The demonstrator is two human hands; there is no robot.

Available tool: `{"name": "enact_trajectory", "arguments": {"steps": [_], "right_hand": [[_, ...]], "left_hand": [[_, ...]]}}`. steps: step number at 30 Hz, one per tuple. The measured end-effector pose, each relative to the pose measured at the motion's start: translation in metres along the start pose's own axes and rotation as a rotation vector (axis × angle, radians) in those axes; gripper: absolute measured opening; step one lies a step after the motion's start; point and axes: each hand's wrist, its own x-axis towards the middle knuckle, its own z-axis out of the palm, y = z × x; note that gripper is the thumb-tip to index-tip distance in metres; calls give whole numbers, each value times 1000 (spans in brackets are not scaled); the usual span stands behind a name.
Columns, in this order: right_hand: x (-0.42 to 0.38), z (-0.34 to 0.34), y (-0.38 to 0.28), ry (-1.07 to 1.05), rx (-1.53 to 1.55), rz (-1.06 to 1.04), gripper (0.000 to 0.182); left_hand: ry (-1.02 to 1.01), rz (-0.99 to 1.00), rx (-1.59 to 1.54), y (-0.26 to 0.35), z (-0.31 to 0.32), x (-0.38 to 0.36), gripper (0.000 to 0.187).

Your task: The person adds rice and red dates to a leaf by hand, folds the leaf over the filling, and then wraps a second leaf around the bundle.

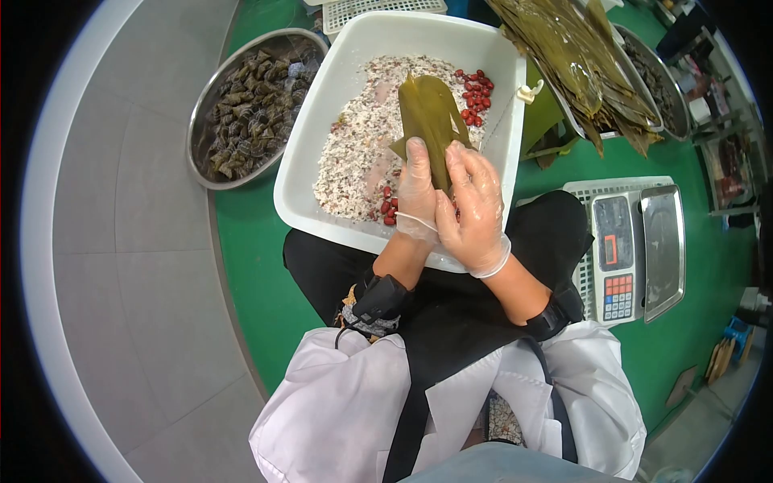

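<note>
Both my hands wear clear plastic gloves and are over the white tub [332, 227]. Green bamboo leaves [431, 113], overlapped and pointing away from me, are held between them. My left hand [416, 191] grips the leaves' near left side with its thumb up along them. My right hand [473, 211] has its fingers curled on the right side of the same leaves. Underneath lies a rice mixture [346, 165] with dark specks. Red dates [477, 98] sit in the tub's far right corner, and a smaller group of red dates [389, 207] lies near my left hand.
A steel bowl of wrapped leaf dumplings [250, 113] stands left of the tub. At the far right, long leaves [564, 64] are heaped on a tray. A digital scale [616, 258] is by my right knee on the green floor [523, 179]. Another steel bowl [675, 113] stands behind the leaves.
</note>
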Motion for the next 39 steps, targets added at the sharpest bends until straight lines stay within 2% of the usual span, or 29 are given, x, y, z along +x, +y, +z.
{"name": "enact_trajectory", "arguments": {"steps": [4, 6, 9, 12, 13, 15, 16, 17, 19, 23, 26, 29, 34, 37, 39], "right_hand": [[-1, -1, -3, -40, -98, -21, 48], [-3, 0, 0, -54, -120, -33, 45], [-6, -3, 11, -27, -15, -119, 39], [1, -10, 7, 210, -32, 67, 36], [6, -12, 8, 210, -34, 69, 36], [13, -14, 12, 164, 184, 309, 39], [10, -14, 23, 29, 259, 378, 39], [9, -16, 26, 31, 256, 379, 39], [9, -20, 27, -105, 488, 655, 36], [11, -20, 32, -99, 482, 609, 32], [15, -25, 34, -169, 541, 623, 26], [20, -28, 37, -240, 466, 535, 20], [24, -34, 42, -382, 595, 722, 16], [25, -33, 43, -381, 681, 794, 18], [26, -32, 37, -361, 650, 735, 20]], "left_hand": [[1, 35, 61, -1, 1, 3, 55], [-24, -13, -133, -3, -3, 8, 62], [10, -58, -190, -4, -5, 10, 65], [-55, -51, -113, 0, -3, 7, 64], [-55, -53, -114, -2, -7, 8, 64], [-81, -79, -251, -6, -14, 10, 58], [-83, -82, -252, -7, -13, 9, 58], [-83, -66, -232, -7, -12, 8, 58], [-82, -52, -211, -7, -9, 7, 58], [-75, -42, -165, -7, -11, 7, 58], [-86, -52, -160, -7, -12, 7, 57], [-73, -43, -131, -3, -4, 5, 56], [-44, -68, -134, -5, -7, 5, 55], [-79, -87, -170, -5, -10, 7, 54], [-101, -70, -124, -5, -11, 7, 54]]}}
